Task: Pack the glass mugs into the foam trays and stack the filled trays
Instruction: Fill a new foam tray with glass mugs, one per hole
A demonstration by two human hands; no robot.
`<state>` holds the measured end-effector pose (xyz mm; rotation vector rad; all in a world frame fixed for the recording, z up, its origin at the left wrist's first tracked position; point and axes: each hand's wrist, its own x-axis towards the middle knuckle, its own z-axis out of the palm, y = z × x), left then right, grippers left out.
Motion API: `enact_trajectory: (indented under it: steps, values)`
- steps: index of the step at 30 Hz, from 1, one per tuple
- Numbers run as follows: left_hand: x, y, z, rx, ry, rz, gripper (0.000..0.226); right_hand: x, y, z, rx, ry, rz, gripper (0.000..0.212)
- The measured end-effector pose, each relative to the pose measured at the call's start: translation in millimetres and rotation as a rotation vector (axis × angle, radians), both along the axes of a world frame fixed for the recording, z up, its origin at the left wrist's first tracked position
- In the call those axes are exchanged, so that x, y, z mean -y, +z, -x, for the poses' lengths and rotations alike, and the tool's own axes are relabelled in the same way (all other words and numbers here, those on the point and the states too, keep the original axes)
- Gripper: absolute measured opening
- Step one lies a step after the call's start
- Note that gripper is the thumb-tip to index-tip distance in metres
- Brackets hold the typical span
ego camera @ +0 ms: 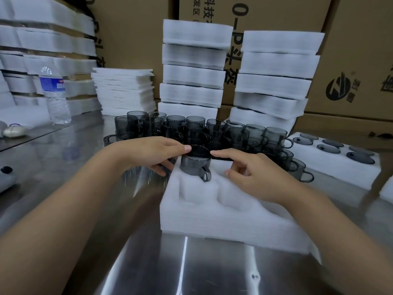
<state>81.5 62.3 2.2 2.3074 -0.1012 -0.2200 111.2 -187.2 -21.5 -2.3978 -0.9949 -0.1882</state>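
A smoky grey glass mug [195,163] stands upright in the far-left pocket of a white foam tray [223,211] and rises well above the foam, with its handle turned toward the person. The other pockets that show hold nothing.

The left hand [153,154] reaches in from the left. Its forefinger is straight and touches the mug's rim, while lower fingers bend at the tray's far-left corner; I cannot tell whether they grip anything. The right hand [253,173] holds nothing: its forefinger points at the rim from the right and the other fingers curl loosely onto the foam.

Just behind the tray is a crowd of loose grey glass mugs [191,128]. To the right lies a filled foam tray [348,173]. Two tall stacks of foam trays [192,75] rise behind, with a pile of flat white foam sheets [124,90] and a clear plastic water bottle [55,96] to their left. Everything stands on a shiny steel table [63,167] before brown cardboard boxes [357,60].
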Motion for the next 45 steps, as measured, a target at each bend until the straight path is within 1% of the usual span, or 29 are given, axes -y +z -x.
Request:
enact_trajectory:
  steps: [3,7,9,11,13,17,20,24,28,30,33,34,37,43,45]
  values:
    - [-4.8,-0.1,-0.4,-0.014,-0.009,0.035,0.040,0.2,-0.1,-0.2,0.012,0.008,0.053,0.054]
    - [-7.2,-0.4,-1.6,-0.021,0.002,0.047,0.042,-1.4,-0.2,-0.4,0.035,0.021,0.086,0.058]
    - [-4.0,-0.9,-2.6,-0.014,0.006,0.025,0.034,-1.2,-0.3,-1.6,0.024,0.004,0.067,0.058]
    - [1.2,-2.0,-3.0,-0.017,0.015,-0.008,0.027,-0.4,-0.6,-3.0,0.009,-0.012,0.053,0.052]
    - [6.0,-2.9,-2.2,-0.032,0.031,-0.023,0.029,-0.4,-1.2,-3.7,0.008,-0.014,0.055,0.047]
    - [6.4,-4.5,-2.1,-0.039,0.038,-0.005,0.034,-1.1,-0.9,-4.0,0.013,-0.007,0.028,0.045]
    - [0.3,-6.1,-3.7,-0.040,0.015,0.041,0.040,2.0,0.0,-4.7,-0.007,0.024,0.011,0.049]
    - [-12.0,-10.5,-7.0,-0.070,-0.006,0.134,0.050,1.5,-1.8,-4.6,-0.039,0.039,0.042,0.054]
    - [-10.6,-14.8,-9.9,-0.065,0.000,0.137,0.054,-0.6,-0.1,-5.5,-0.025,0.018,0.028,0.053]
    - [-7.8,-15.5,-11.1,-0.070,0.002,0.150,0.050,-1.1,1.2,-5.3,-0.028,0.012,0.031,0.054]
    - [-5.1,-15.9,-10.8,-0.082,0.006,0.167,0.030,-3.5,3.4,-2.9,-0.031,0.024,0.062,0.056]
    - [-4.6,-16.1,-10.7,-0.085,0.010,0.168,0.027,-4.3,4.3,-1.9,-0.024,0.031,0.078,0.056]
    - [-2.5,-14.8,-10.7,-0.096,0.020,0.172,0.027,-5.5,6.4,-0.6,-0.018,0.032,0.103,0.055]
    - [-1.4,-12.6,-10.5,-0.111,0.015,0.179,0.026,-5.8,4.7,-0.9,-0.057,0.018,0.094,0.056]
    - [-1.6,-12.9,-10.2,-0.098,0.013,0.149,0.025,-5.1,2.6,-1.9,-0.081,0.015,0.082,0.057]
